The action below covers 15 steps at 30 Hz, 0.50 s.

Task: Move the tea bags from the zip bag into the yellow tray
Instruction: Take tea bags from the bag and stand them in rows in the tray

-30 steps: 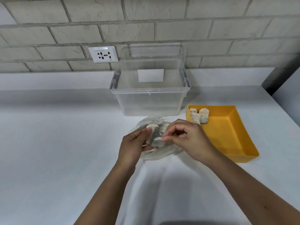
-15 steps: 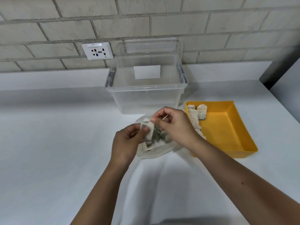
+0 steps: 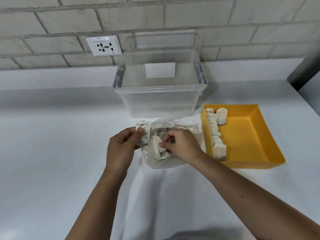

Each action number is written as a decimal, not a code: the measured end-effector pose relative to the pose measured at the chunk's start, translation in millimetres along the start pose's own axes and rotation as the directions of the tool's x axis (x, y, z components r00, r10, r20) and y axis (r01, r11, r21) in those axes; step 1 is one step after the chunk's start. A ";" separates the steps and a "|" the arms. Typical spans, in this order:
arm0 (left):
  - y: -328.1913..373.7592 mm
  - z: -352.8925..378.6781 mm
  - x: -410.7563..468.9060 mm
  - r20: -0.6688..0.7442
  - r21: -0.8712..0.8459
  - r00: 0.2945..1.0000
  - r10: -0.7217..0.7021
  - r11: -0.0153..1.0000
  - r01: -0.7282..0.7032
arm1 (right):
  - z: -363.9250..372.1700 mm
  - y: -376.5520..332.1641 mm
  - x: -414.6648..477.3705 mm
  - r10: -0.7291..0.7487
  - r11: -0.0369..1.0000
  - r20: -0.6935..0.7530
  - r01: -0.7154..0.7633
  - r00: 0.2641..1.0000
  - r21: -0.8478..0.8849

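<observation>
Bright, soft shadows, edges bowed, perhaps blurred

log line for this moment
left hand: holds first tea bag | right hand: pinches second tea bag inside zip bag | yellow tray: bags along left wall

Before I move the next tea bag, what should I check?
1. Grip of the left hand on a speckled white tea bag: ok.
2. How many bagged tea bags the right hand pinches inside the clear plastic zip bag: cannot tell.
3. Zip bag mouth open: ok.
4. Bare floor in the yellow plastic tray beside its row of tea bags: ok.
5. Left hand's way to the tray crosses the right hand: not ok.
</observation>
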<state>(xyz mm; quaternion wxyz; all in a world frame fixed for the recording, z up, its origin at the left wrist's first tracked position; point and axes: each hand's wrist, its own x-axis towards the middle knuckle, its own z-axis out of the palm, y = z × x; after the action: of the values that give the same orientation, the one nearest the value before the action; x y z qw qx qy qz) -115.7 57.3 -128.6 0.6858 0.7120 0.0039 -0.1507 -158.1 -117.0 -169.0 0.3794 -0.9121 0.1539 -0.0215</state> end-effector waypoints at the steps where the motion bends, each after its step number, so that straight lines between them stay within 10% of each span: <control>1: 0.3 -1.3 1.3 -0.010 0.000 1.000 -0.001 1.000 0.001 | -7.6 0.9 -0.9 -0.003 1.000 -0.025 0.003 1.000 0.025; 8: 1.9 1.2 1.6 -0.030 -0.013 0.999 -0.028 1.000 0.028 | -65.1 3.3 -15.9 0.007 0.957 0.057 -0.023 0.998 0.289; 15: 2.0 20.8 -7.3 0.054 -0.008 0.996 -0.071 0.997 0.071 | -83.5 2.1 -29.4 0.078 0.680 0.252 -0.236 0.965 0.694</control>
<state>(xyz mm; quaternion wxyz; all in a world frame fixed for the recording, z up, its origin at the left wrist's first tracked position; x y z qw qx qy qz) -126.6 38.3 -125.3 0.6833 0.7038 0.0116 -0.1941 -199.6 -167.0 -108.8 0.7192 -0.6717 0.1719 0.0453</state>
